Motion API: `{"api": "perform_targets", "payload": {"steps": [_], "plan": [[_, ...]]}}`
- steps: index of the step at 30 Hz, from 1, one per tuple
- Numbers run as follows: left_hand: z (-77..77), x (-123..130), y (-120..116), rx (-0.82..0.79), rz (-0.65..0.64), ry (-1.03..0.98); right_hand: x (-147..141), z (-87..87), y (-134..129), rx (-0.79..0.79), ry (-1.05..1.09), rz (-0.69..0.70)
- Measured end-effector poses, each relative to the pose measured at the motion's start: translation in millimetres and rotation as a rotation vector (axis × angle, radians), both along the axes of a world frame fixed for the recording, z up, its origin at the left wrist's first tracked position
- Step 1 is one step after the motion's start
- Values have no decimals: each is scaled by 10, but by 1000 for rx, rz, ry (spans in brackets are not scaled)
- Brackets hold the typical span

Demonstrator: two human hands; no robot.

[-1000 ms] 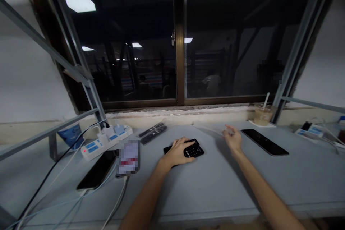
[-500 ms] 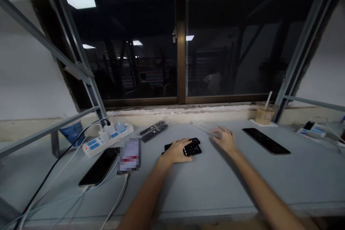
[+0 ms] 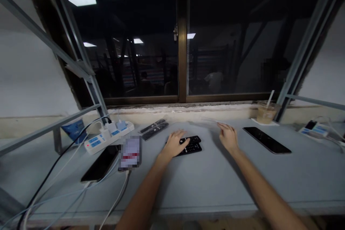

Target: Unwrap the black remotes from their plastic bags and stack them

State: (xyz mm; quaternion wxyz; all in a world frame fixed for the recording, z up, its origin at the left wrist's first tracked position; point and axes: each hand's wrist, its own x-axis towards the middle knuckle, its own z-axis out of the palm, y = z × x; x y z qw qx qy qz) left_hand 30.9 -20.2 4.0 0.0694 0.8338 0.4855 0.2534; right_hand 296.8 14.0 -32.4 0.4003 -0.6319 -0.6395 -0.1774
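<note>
Two black remote controls (image 3: 194, 147) lie side by side on the grey table, white-marked buttons facing up. Over their left ends is my left hand (image 3: 174, 143), fingers stretched out and thumb reaching across the buttons; it covers part of both. My right hand (image 3: 228, 137) is raised a little to the right of them, thumb and fingers pinched together. From its fingertips a thin see-through plastic sleeve (image 3: 210, 119) extends left, blurred and hard to make out. Behind the left hand lie two more remotes (image 3: 155, 129), seemingly wrapped in clear plastic.
A white power strip (image 3: 107, 138) with plugs and cables stands at left, near a dark phone (image 3: 100, 163) and a lit-screen phone (image 3: 130, 152). Another phone (image 3: 266, 140) lies at right, before a drink cup (image 3: 265, 113) with a straw. Metal frame bars (image 3: 88, 90) flank the table.
My right hand has risen and shifted slightly right with the plastic sleeve. My left hand has slid a little left, uncovering more of the remotes, which stay in place.
</note>
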Motion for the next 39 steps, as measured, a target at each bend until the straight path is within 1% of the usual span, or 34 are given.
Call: {"api": "perform_targets", "payload": {"steps": [2,5,7,8,12,15,17,22,26,29,31,35,39], "plan": [[24,-58,58,63,154,-7,16,-4,0,-14,-2,-7],[48,-181,142,125,361,-25,42,-55,4,-82,-30,-14],[51,-256,177,130,454,-41,59,-94,3,-128,-65,-10],[49,-282,185,125,480,-45,65,-108,1,-145,-79,-7],[39,-300,175,102,506,-41,75,-107,-16,-160,-58,-8],[35,-269,161,114,487,-54,74,-98,-17,-163,-52,-27],[33,-255,159,135,469,-64,75,-123,-1,-186,-62,-34],[43,-251,151,153,448,-79,94,-256,77,-274,-35,59],[58,-266,144,123,498,-63,121,-300,113,-279,-13,83],[40,-309,168,92,564,-43,124,-271,94,-267,-9,85],[8,-352,194,67,621,-13,106,-224,61,-229,3,95],[-66,-431,222,14,728,112,20,-88,-25,-146,77,179],[-78,-461,191,-38,726,232,-86,10,-81,-135,154,283]]}}
